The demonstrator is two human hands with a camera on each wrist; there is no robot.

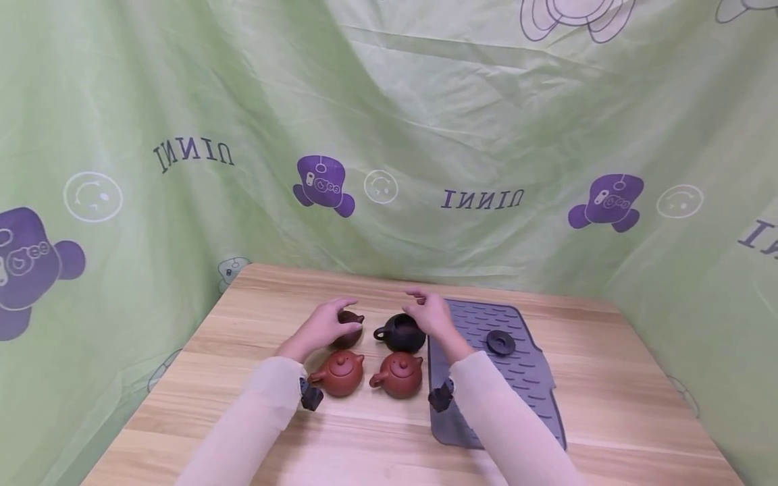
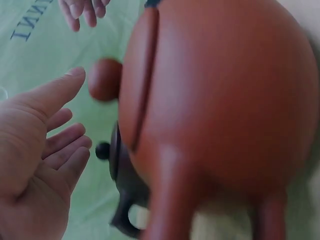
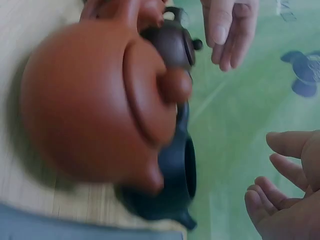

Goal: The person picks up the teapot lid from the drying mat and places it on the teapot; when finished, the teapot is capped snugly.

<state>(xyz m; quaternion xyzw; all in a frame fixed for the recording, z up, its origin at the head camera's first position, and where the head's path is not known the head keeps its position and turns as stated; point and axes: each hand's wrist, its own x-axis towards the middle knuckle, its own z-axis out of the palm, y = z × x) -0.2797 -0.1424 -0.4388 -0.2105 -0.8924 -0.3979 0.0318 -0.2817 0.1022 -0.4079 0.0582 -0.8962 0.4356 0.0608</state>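
My left hand (image 1: 321,328) hovers over a dark brown teapot (image 1: 346,335) at the back left, partly covering it. In the left wrist view its fingers are extended, with a gap between them and the lid knob. My right hand (image 1: 433,317) is raised over a black teapot (image 1: 406,335), whose top is uncovered. Loosely bent and holding nothing, the right fingers (image 3: 270,200) stand apart from that pot in the right wrist view. Two reddish clay teapots sit nearer me, a left one (image 1: 342,373) and a right one (image 1: 401,375), both lidded.
A grey textured mat (image 1: 523,398) lies right of the teapots, partly under my right forearm. On it rests a round black lid (image 1: 501,342). The wooden table (image 1: 620,391) meets a green printed cloth (image 1: 425,243) at the back and sides.
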